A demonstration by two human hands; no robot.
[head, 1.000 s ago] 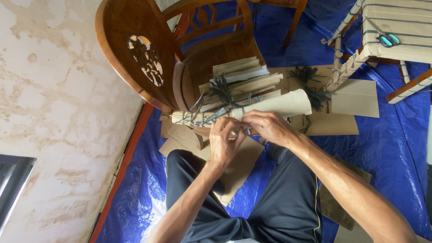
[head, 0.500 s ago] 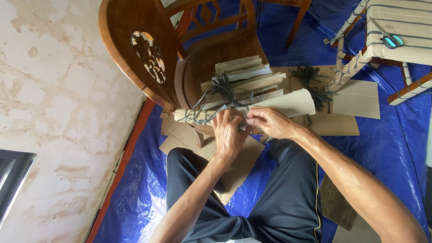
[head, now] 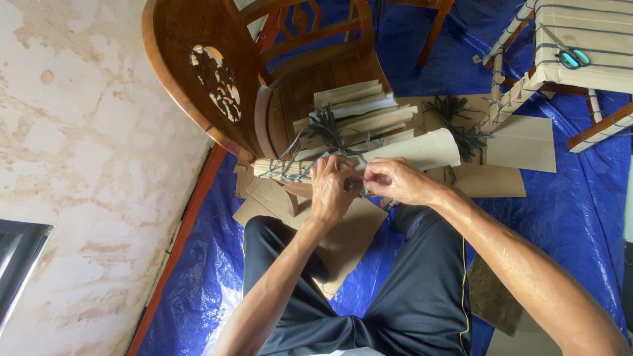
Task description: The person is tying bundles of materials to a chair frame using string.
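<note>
A long roll of brown cardboard (head: 422,149) lies across the front of a wooden chair (head: 198,79), bound near its left end with dark cord (head: 287,170). My left hand (head: 331,188) grips the roll at its middle. Just to the right, my right hand (head: 395,180) pinches the cord against the roll. Both hands touch each other over the wrap. A stack of folded cardboard pieces (head: 356,112) with a bunch of dark cord (head: 326,125) rests on the chair seat.
A blue tarp (head: 580,217) covers the floor, with flat cardboard sheets (head: 521,142) on it and under my legs. A second cord bundle (head: 455,112) lies by a cardboard-wrapped furniture piece (head: 580,46). A stained wall (head: 79,165) is on the left.
The view has shifted slightly. My hands have stayed on the roll, working the cord a little to the left of where they were.
</note>
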